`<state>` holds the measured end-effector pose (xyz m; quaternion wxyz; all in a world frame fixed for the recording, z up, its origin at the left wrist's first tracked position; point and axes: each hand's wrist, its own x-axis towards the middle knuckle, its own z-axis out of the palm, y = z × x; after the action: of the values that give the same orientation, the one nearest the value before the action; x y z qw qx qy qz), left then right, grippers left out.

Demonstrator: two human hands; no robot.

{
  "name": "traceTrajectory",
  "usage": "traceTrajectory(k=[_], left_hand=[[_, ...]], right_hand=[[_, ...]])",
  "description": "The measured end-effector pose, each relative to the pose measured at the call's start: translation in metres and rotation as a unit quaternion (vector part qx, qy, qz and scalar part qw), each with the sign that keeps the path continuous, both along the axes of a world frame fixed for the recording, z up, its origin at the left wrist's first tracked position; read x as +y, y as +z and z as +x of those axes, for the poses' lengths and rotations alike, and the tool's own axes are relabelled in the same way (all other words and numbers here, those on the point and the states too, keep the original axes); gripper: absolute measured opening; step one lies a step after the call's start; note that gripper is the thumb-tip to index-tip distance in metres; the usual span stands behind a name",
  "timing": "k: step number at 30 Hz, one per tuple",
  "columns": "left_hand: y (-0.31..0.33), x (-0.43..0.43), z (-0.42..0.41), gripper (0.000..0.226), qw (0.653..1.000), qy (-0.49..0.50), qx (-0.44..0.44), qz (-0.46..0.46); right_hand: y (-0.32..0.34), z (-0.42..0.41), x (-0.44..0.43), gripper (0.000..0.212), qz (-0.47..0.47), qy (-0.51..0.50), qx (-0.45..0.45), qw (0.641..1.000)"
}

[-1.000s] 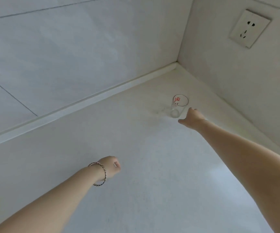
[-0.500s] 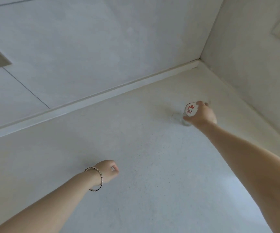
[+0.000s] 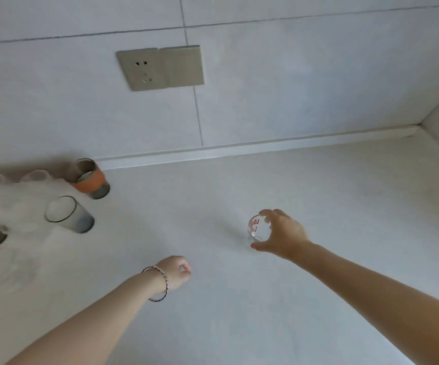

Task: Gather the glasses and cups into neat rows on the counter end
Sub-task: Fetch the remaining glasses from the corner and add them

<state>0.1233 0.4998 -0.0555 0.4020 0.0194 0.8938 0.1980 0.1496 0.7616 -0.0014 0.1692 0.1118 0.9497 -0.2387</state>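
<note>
Glass (image 3: 257, 229), small & clear w/ red print, is at mid surface (image 3: 239, 325), well right of the orange-banded cup (image 3: 89, 180) & others. Your right hand (image 3: 284, 235) wraps its sides, thumb near, fingers far. Prob. light, stiff, slick, breakable: squeeze sides gently. Left hand (image 3: 176, 272) fisted, empty.

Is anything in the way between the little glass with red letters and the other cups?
No. Only bare counter lies between the small glass in the right hand and the clear tumbler, nearest of those at left. The left hand sits nearer the camera, off that line.
</note>
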Motion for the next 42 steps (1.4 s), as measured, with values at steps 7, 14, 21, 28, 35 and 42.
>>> traceTrajectory(k=[7,14,21,28,35,42], left_hand=[[-0.003,-0.189,0.018,0.012,0.996,0.081,0.016,-0.016],[-0.002,-0.348,0.029,0.009,0.995,0.095,0.019,-0.032],[0.008,-0.435,0.035,0.007,0.991,0.126,0.014,-0.034],[0.006,-0.464,0.040,0.008,0.990,0.137,0.008,-0.030],[0.014,-0.463,0.035,0.006,0.991,0.131,0.027,-0.023],[0.057,-0.474,0.008,0.009,0.976,0.175,0.130,-0.002]], right_hand=[[0.000,-0.003,-0.191,0.081,0.001,0.108,-0.018,0.994],[-0.005,-0.032,-0.358,0.078,0.005,0.112,-0.014,0.994],[-0.014,-0.067,-0.447,0.071,0.020,0.052,-0.004,0.998],[-0.019,-0.074,-0.471,0.070,0.030,0.021,0.003,0.999],[-0.005,-0.056,-0.466,0.072,0.078,0.121,-0.002,0.990],[0.030,-0.070,-0.487,0.043,0.016,0.263,-0.021,0.965]])
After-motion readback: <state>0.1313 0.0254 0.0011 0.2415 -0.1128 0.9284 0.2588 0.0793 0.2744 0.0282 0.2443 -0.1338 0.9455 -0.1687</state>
